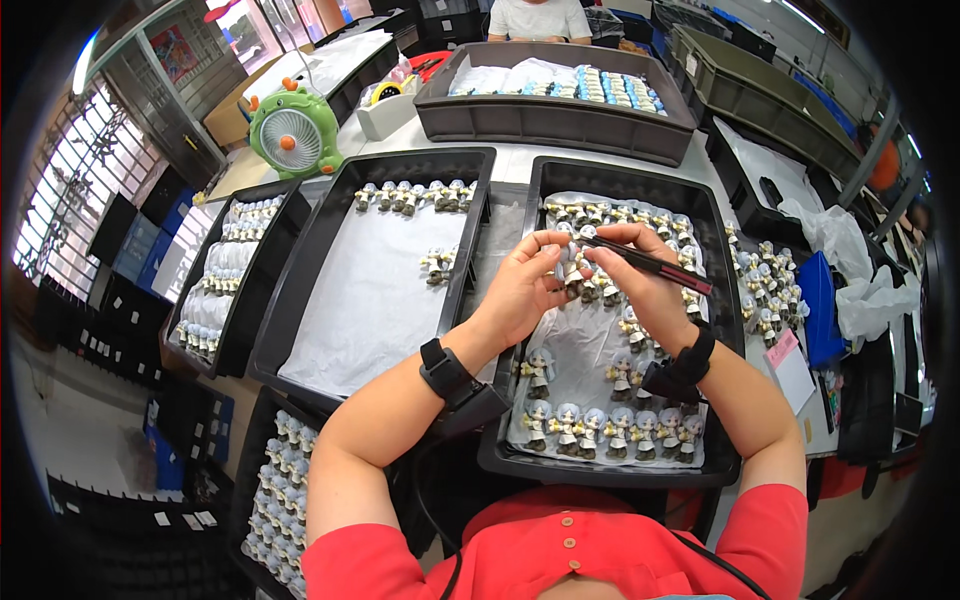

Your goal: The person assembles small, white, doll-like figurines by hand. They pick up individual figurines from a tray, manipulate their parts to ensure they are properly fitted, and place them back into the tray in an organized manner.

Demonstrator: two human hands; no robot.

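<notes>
My left hand (525, 285) is closed in a pinch around a small pale-haired figurine (571, 262), partly hidden by the fingers. In my right hand (645, 290) lies a slim black and dark-red pen-like tool (660, 266), its tip near the figurine; its exact kind is unclear. Both hands are above a black tray (612, 472) lined with white paper. Rows of similar figurines (590, 435) stand along its near side, with more at its far and right sides. A second lined black tray (352, 262) sits to the left, holding figurines along its far edge and right side.
A frog-shaped green fan (294, 132) stands at the far left of the table. A large grey bin (555, 122) of figurines is at the back, before a seated person (540, 20). Loose figurines (768, 285) and a blue bin (822, 312) are at the right.
</notes>
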